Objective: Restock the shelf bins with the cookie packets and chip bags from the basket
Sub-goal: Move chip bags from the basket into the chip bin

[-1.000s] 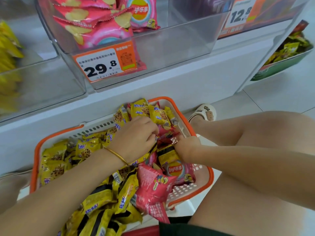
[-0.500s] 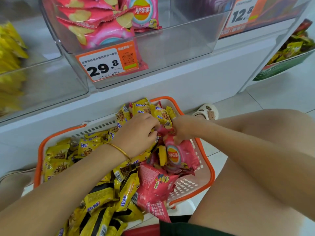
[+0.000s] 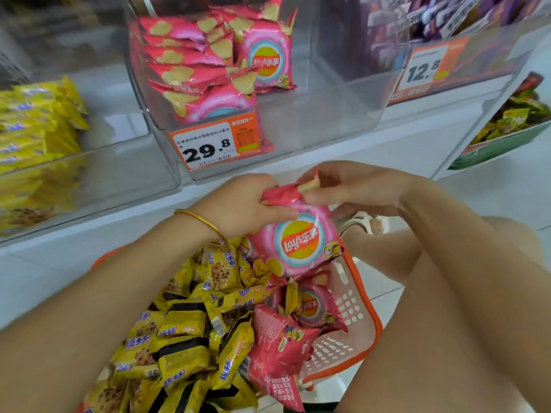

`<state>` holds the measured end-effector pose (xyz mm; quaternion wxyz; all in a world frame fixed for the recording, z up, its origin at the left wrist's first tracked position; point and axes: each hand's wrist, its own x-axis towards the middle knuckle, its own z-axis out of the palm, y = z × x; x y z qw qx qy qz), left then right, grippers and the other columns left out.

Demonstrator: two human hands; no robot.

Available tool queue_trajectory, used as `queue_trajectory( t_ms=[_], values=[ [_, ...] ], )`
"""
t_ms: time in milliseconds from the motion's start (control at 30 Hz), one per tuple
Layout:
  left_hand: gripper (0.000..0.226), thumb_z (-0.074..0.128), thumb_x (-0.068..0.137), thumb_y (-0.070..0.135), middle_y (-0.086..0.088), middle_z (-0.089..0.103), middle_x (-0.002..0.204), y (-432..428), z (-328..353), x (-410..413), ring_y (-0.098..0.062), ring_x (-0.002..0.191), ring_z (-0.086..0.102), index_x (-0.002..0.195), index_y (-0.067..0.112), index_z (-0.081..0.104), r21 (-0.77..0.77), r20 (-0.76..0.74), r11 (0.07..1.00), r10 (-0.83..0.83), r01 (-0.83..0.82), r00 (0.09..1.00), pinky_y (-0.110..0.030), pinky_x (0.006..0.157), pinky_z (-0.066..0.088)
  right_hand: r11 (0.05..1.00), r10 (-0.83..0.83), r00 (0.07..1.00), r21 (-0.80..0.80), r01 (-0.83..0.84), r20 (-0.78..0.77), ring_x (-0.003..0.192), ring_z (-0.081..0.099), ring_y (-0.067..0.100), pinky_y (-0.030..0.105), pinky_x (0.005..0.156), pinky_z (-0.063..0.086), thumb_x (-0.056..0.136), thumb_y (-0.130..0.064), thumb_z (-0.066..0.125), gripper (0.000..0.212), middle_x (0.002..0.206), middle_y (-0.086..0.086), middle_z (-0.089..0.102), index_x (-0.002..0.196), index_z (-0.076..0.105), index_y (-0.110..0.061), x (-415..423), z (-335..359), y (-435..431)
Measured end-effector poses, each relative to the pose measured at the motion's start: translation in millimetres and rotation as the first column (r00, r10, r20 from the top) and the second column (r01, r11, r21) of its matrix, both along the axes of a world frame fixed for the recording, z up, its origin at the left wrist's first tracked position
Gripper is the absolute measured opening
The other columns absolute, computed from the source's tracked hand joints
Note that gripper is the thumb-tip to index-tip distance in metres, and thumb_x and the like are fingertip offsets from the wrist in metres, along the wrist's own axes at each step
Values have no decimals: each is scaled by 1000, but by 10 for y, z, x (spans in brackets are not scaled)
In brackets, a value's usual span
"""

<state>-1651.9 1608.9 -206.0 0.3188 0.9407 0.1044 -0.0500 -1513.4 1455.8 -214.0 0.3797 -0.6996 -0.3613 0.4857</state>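
Frame centre: left hand (image 3: pixel 238 205) and right hand (image 3: pixel 354 189), fingers clamped on top edge of pink chip bag (image 3: pixel 298 245), above basket (image 3: pixel 377 326); clear bin (image 3: pixel 313 126) upper centre.

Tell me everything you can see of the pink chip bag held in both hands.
The pink chip bag is glossy, puffed, foil-like, with a yellow-and-red logo in a blue ring and a yellow cartoon figure. It hangs tilted, front to the camera, above the basket. The left hand grips its crumpled top; the right hand pinches the top edge.
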Motion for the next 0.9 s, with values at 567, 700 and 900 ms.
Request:
queue_trajectory(
  t_ms=[567,700,900],
  values=[
    [29,38,99,19,-29,57,108,918,1032,948,-43,102,53,96,-4,56,425,393,813,230,-397,890,-45,87,41,817,-576,766,253,519,285,81,69,23,45,72,58,76,-22,79,45,100,10,69,113,59,-6,1040,1263,913],
    [51,28,99,37,-26,43,135,1083,861,1143,-40,125,41,126,-3,46,624,176,728,223,-284,959,-49,104,34,903,-425,831,103,417,360,104,64,33,52,88,52,70,-12,82,56,114,19,66,119,58,0,1223,1013,1254],
    [92,6,78,76,-5,6,160,1169,739,1132,-32,146,10,152,22,3,549,-80,795,356,-257,931,-50,117,10,912,-343,846,-72,404,408,111,57,37,51,92,50,84,-19,72,60,130,18,53,134,43,-6,1265,776,1494]
  ],
)
